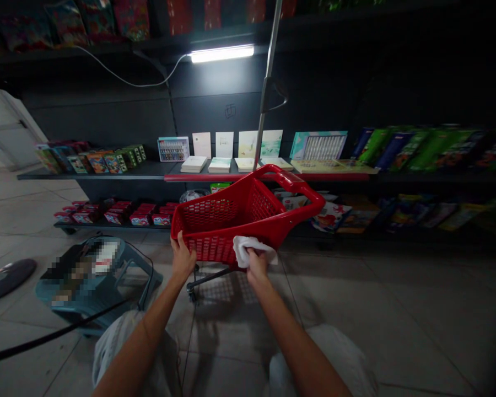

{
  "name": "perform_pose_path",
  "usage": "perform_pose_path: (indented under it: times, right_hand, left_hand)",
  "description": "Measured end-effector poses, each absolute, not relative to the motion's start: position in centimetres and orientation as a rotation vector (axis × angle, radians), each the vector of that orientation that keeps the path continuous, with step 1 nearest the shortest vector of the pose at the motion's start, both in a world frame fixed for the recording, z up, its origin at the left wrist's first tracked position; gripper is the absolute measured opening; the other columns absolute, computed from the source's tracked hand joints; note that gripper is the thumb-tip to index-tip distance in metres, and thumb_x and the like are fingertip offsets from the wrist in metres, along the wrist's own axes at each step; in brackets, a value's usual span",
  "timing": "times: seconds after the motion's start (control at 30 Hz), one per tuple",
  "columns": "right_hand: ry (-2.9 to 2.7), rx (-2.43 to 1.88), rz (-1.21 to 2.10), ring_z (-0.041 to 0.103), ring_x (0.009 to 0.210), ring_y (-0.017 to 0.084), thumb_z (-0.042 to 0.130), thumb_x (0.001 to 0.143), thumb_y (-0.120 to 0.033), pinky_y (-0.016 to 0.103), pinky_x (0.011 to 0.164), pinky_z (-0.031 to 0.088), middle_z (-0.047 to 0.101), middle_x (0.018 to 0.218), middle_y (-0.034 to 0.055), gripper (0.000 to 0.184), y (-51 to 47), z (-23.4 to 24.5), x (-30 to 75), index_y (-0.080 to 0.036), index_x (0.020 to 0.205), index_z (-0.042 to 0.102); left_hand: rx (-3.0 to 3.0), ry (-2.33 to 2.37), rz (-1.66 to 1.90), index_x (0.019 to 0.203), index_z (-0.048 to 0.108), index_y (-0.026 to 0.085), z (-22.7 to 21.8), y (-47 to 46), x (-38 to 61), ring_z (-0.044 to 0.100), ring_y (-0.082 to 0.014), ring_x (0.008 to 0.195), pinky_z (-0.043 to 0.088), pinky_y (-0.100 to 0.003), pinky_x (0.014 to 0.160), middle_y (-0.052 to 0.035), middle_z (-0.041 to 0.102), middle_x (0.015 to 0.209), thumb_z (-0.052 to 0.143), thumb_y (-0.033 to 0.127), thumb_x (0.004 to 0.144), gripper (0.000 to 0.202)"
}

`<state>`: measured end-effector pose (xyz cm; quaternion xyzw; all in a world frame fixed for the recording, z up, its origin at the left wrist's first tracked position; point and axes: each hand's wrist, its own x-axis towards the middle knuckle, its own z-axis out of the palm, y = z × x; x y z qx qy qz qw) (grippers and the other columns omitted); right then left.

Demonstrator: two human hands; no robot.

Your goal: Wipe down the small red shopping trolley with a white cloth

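Observation:
A small red plastic shopping cart point(215, 215) stands on the floor in front of me, its handle point(301, 190) toward the right. My left hand point(183, 257) grips the cart's near left corner, thumb up by the rim. In my right hand point(256, 266) is a bunched white cloth point(252, 248), pressed to the cart's near side wall below the handle. A caster wheel point(192, 292) and a grey leg show beneath the basket. My right fingertips are partly hidden by the cloth.
Behind the cart runs a dark shelf point(128, 172) with boxes, notebooks and bags. A lit tube lamp point(222, 53) hangs above it, and a metal pole point(268, 71) rises in front. At left stands a blue-green stool point(53, 292), with a dark cable point(53, 334) nearby.

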<state>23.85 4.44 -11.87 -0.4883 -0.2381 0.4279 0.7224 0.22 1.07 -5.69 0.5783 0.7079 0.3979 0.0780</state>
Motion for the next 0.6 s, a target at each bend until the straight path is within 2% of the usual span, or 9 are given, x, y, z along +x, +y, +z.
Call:
perform_pose_path:
  times: [0.17, 0.33, 0.4, 0.53, 0.6]
  right_hand:
    - [-0.349, -1.046, 0.724, 0.068, 0.107, 0.021, 0.075, 0.067, -0.04, 0.031, 0.091, 0.057, 0.07, 0.121, 0.01, 0.052, 4.5, -6.8, 26.7, -0.017, 0.112, 0.063]
    - [-0.57, -0.992, 0.491, 0.067, 0.109, 0.022, 0.077, 0.071, -0.036, 0.038, 0.098, 0.054, 0.07, 0.119, 0.0086, 0.052, 4.2, -2.7, 31.6, -0.015, 0.117, 0.066]
    - [-0.615, -1.051, 0.418, 0.067, 0.107, 0.023, 0.077, 0.068, -0.033, 0.039, 0.099, 0.053, 0.071, 0.117, 0.0084, 0.053, 4.2, -2.4, 33.4, -0.014, 0.117, 0.067]
    - [-0.688, -1.183, 0.455, 0.068, 0.099, 0.025, 0.074, 0.066, -0.033, 0.041, 0.093, 0.055, 0.073, 0.108, 0.0089, 0.045, 4.2, -2.8, 35.0, -0.015, 0.106, 0.07]
    - [-0.726, -1.202, 0.485, 0.068, 0.097, 0.025, 0.074, 0.063, -0.032, 0.039, 0.09, 0.056, 0.073, 0.105, 0.0091, 0.042, 3.9, -2.9, 35.0, -0.015, 0.102, 0.07]
  left_hand:
    - [1.717, 2.11, 1.151, 0.157, 0.02, 0.021, -5.3, 0.8, 0.1, 0.041, -0.0328, 0.146, 0.046, -0.047, 0.112, -0.0221, 0.012, 0.165, 0.057, 0.02, 0.087, 0.079]
    - [1.733, 2.181, 0.964, 0.161, 0.008, 0.024, -5.0, 0.4, -0.2, 0.041, -0.0372, 0.145, 0.051, -0.051, 0.106, -0.0214, 0.004, 0.168, 0.059, 0.021, 0.085, 0.092]
    - [1.742, 2.199, 0.938, 0.162, 0.007, 0.024, -5.1, 0.4, -0.2, 0.03, -0.0402, 0.15, 0.048, -0.055, 0.108, -0.0216, 0.001, 0.168, 0.06, 0.021, 0.084, 0.094]
    - [1.825, 2.231, 1.064, 0.161, 0.015, 0.017, -5.7, 0.6, -0.2, -0.002, -0.0446, 0.156, 0.029, -0.064, 0.119, -0.0234, -0.01, 0.168, 0.061, 0.019, 0.082, 0.091]
    - [1.904, 2.256, 1.135, 0.159, 0.019, 0.014, -6.0, 0.8, 0.0, -0.01, -0.044, 0.155, 0.023, -0.065, 0.121, -0.0223, -0.015, 0.168, 0.062, 0.017, 0.08, 0.09]
